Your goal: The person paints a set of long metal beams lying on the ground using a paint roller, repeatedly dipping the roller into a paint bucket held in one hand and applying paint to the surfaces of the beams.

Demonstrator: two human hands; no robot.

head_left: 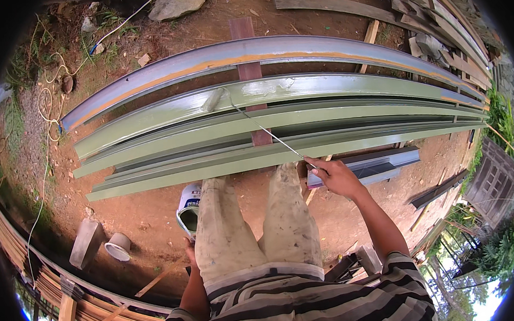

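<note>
My right hand (334, 177) grips the thin metal rod handle of a paint roller (213, 100). The roller head lies far out on a green-painted steel channel (276, 91), in a patch of wet paint. Several long green channels (239, 161) lie side by side across wooden bearers in front of my legs. The farthest channel (205, 58) is bare grey with an orange edge. My left hand (189, 248) is low beside my left leg, mostly hidden, next to a white paint bucket (188, 207) holding green paint; whether it holds the bucket is unclear.
Red dirt ground lies all around. A grey block (86, 243) and a small white cup (118, 247) sit at lower left. A short grey channel piece (373, 167) lies at right. Timber planks (435, 17) are stacked top right, a rock (178, 3) at top, cords (48, 113) at left.
</note>
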